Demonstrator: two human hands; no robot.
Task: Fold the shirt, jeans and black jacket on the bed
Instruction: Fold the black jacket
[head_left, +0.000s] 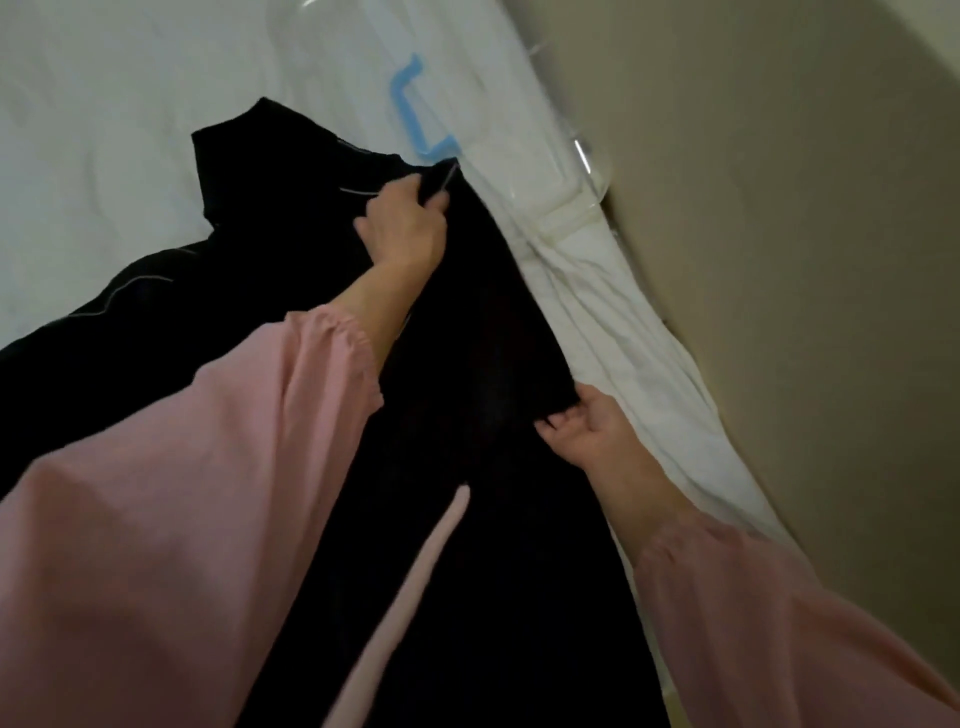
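So far, only the black jacket (493, 338) shows, and it is only partly folded. It lies spread across the white bed (104, 130), running from the near edge of the view up toward a corner of dark cloth with pale piping. Its right-hand side lies as a long straight edge near the side of the bed by the wall (779, 208).

The left hand (402, 228) reaches across to the upper part of that edge, its fingers (436, 200) curled in a pinch on a fold of the black cloth. The right hand (587, 426) is lower on the same edge, its fingers (556, 421) tucked under the cloth and gripping a corner of it. With both hands holding one side, this looks like the side panel or a sleeve being brought over the body of the jacket — an early fold, with the rest of the garment loose and spread to the left.

Neither the shirt nor the jeans is in view, so I cannot tell whether they are done. Going by the frame, the jacket's own folding is mostly ahead.

Beyond the jacket lies clear plastic with a blue handle (410, 104) — apparently a bag on the bed. A pink strip (415, 571) hangs over the near cloth.
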